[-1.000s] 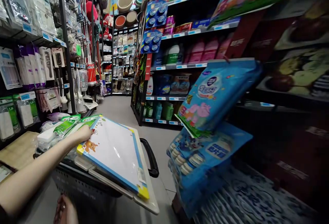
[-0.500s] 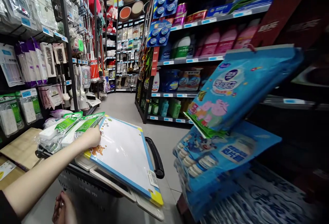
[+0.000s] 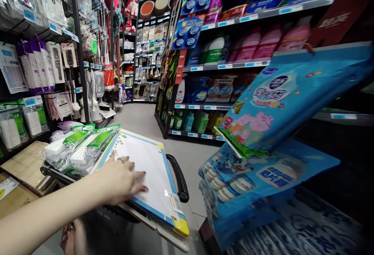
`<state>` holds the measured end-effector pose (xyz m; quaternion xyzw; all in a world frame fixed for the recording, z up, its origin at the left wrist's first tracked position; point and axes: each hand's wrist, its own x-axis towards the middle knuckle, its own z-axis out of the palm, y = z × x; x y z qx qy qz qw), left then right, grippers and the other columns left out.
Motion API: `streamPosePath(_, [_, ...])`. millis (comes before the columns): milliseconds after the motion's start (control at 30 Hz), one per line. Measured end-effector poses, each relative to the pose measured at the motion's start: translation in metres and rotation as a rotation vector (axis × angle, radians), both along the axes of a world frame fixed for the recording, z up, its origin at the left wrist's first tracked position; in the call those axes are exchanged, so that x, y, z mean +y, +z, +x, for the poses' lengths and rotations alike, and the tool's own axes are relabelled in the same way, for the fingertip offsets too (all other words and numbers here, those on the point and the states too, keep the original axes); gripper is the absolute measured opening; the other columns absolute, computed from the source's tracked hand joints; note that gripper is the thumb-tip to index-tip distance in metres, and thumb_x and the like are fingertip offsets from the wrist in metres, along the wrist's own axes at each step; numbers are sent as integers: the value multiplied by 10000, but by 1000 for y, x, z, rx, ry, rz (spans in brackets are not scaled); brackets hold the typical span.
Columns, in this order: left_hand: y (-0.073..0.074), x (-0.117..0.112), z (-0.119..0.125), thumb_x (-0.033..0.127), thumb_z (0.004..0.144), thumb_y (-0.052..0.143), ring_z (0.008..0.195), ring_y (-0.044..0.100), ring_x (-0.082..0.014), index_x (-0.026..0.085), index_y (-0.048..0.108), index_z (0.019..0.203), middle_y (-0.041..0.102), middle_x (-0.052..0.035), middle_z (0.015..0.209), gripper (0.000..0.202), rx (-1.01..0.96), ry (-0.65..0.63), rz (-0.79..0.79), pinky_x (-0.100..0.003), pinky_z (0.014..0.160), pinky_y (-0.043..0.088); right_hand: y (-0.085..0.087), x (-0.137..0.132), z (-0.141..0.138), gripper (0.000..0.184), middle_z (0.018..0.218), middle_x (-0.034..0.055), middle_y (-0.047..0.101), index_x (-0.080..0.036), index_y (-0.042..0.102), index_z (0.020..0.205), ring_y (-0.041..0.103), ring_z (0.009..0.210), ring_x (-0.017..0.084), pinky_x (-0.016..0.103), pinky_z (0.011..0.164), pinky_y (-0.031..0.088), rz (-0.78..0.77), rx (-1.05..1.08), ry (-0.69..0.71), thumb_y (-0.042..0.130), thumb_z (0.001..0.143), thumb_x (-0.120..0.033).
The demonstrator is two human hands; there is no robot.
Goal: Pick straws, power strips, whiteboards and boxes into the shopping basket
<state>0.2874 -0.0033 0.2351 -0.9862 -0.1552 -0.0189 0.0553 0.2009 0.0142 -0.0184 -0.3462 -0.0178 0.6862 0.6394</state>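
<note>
My left hand (image 3: 122,179) lies flat with spread fingers on a white drawing board with a blue and yellow frame (image 3: 154,161). The board rests across a dark shopping basket (image 3: 117,220) with a black handle (image 3: 179,179). At the right a large blue pack printed with a pink cartoon pig (image 3: 286,99) hangs tilted in the air. Only a fingertip of my right hand (image 3: 308,47) shows, hooked over the pack's top edge. The rest of that hand is hidden behind the pack.
Green-labelled power strips (image 3: 78,146) lie in the basket beside the board. More blue packs (image 3: 257,177) are stacked low on the right. Stocked shelves (image 3: 222,66) line both sides of a grey aisle floor (image 3: 140,120). What looks like a foot (image 3: 73,239) shows at the bottom.
My left hand slid from the board's far left corner onto its middle and flattened out. The blue pig pack moved right and a little up.
</note>
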Motion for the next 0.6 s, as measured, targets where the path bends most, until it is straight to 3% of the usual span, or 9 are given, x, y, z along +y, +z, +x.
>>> streamPosePath(67, [-7, -1, -11, 611, 863, 289, 1298, 330, -355, 292, 388, 1361, 414, -158, 1391, 600, 34, -109, -94, -603, 991, 272, 2, -1, 0, 240, 430, -49, 386, -162, 460, 550, 285, 338, 34, 161, 386, 147, -18, 22, -5, 544, 536, -387])
streamPosePath(167, [-17, 9, -18, 734, 739, 382, 1331, 194, -423, 300, 259, 1422, 226, -210, 1469, 818, 35, -48, -102, -673, 985, 164, 4, -2, -1, 202, 424, -49, 386, -157, 468, 555, 272, 332, 36, 162, 379, 140, -39, 32, -10, 531, 575, -349])
streamPosePath(367, [-22, 29, -16, 714, 737, 410, 1294, 283, -436, 283, 278, 1418, 274, -239, 1441, 817, 12, 26, -47, -668, 973, 186, 5, -5, 1, 213, 453, -42, 402, -123, 504, 596, 298, 343, 29, 148, 394, 159, -77, 68, -8, 476, 721, -294])
streamPosePath(600, [-22, 28, -18, 702, 748, 410, 1264, 352, -417, 245, 333, 1394, 378, -235, 1391, 795, -42, 2, 67, -676, 949, 233, 6, -4, -1, 232, 458, -33, 409, -120, 502, 590, 296, 339, 34, 153, 397, 151, -87, 85, -1, 451, 755, -275])
